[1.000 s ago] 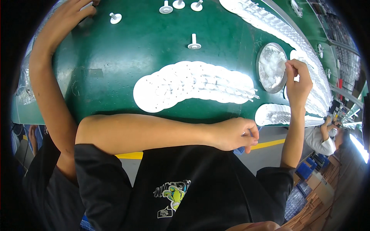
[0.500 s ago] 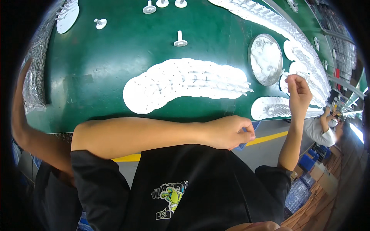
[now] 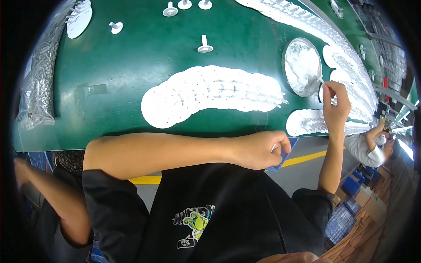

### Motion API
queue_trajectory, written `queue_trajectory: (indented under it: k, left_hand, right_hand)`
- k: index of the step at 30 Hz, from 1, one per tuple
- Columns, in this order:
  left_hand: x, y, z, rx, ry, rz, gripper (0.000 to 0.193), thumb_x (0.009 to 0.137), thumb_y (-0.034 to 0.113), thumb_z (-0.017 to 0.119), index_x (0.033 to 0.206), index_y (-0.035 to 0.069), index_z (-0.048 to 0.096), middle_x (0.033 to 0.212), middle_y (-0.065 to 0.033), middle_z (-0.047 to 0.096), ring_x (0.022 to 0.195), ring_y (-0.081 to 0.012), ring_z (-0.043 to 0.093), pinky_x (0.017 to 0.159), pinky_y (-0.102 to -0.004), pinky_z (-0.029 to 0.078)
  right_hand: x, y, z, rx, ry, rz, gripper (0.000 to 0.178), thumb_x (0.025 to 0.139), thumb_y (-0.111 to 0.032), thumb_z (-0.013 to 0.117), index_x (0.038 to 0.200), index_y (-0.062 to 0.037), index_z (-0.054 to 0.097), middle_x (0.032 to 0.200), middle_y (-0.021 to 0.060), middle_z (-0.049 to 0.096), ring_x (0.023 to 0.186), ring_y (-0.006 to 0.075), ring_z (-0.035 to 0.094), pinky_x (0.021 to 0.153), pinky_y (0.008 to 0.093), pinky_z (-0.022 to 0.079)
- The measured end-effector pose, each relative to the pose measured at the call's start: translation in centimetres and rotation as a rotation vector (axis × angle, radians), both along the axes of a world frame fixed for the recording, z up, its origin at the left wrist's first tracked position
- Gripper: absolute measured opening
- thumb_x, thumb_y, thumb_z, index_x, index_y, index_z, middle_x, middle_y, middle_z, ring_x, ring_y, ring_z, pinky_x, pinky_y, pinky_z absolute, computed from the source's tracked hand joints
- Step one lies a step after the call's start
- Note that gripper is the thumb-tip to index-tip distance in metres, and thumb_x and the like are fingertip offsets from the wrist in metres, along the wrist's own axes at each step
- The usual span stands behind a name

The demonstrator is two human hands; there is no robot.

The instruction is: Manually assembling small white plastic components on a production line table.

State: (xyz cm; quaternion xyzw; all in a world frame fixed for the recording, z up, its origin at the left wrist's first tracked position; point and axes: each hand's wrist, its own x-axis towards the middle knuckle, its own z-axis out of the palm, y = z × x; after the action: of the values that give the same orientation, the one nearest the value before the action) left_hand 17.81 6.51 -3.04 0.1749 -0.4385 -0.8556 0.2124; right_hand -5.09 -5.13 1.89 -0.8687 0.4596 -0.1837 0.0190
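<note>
Bench (image 3: 118, 61): green, spread before us.
Right fingers (image 3: 337, 88): pinching a small white piece (image 3: 321, 79) by the round dish (image 3: 312, 85).
Left fingers (image 3: 283, 140): curled on a pale sliver (image 3: 273, 147), mostly hidden.
Dish contents (image 3: 302, 61): white, apparently placed for our easy reach.
Overlapped discs (image 3: 164, 109): presumably row-laid to save space.

Small white piece (image 3: 321, 79), slim, tilted, by round grey dish (image 3: 308, 92)

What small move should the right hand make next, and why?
Probably ease the small pale piece left into the white substance: the right hand appears to pinch it, right by the rim of the round dish holding that substance.
</note>
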Motion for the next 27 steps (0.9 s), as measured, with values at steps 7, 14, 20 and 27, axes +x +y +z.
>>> queue_trajectory:
  k: [7, 14, 20, 27]
  left_hand:
    - [-0.5, 0.8, -0.8, -0.036, -0.034, 0.057, 0.023, 0.090, 0.006, 0.049, 0.112, -0.001, 0.045, 0.085, -0.0081, 0.056, 0.075, -0.0128, 0.053, 0.068, -0.0262, 0.043]
    - [0.0, 0.4, -0.2, 0.022, 0.010, -0.055, 0.024, 0.091, 0.017, 0.058, 0.106, -0.001, 0.049, 0.068, -0.0058, 0.057, 0.057, -0.0126, 0.054, 0.054, -0.0258, 0.043]
    - [0.0, 0.3, -0.3, 0.091, 0.044, -0.049, 0.034, 0.084, 0.028, 0.069, 0.093, -0.002, 0.055, 0.069, -0.0067, 0.059, 0.056, -0.0111, 0.053, 0.051, -0.0253, 0.041]
    - [-0.8, 1.0, -1.2, -0.047, 0.093, 0.078, 0.040, 0.074, 0.027, 0.078, 0.088, -0.004, 0.057, 0.074, -0.0090, 0.059, 0.068, -0.0162, 0.056, 0.060, -0.0276, 0.043]
  right_hand:
    - [2.5, 1.1, 1.3, 0.121, -0.240, -0.127, 0.007, 0.082, -0.001, 0.067, 0.088, 0.0003, 0.064, 0.079, 0.0069, 0.063, 0.065, 0.0121, 0.057, 0.061, 0.0229, 0.045]
    - [7.9, 2.5, 3.2, 0.024, -0.185, 0.086, 0.009, 0.078, 0.001, 0.069, 0.083, 0.0008, 0.062, 0.080, 0.0085, 0.064, 0.066, 0.0160, 0.059, 0.061, 0.0244, 0.047]
    - [13.8, 4.1, 3.7, 0.046, -0.135, 0.363, 0.022, 0.069, 0.004, 0.074, 0.087, 0.0001, 0.062, 0.077, 0.0114, 0.062, 0.066, 0.0237, 0.060, 0.056, 0.0303, 0.047]
    - [15.7, 4.5, 2.8, 0.101, -0.142, 0.477, 0.028, 0.065, 0.002, 0.076, 0.089, -0.0007, 0.061, 0.078, 0.0116, 0.061, 0.067, 0.0266, 0.060, 0.055, 0.0329, 0.047]
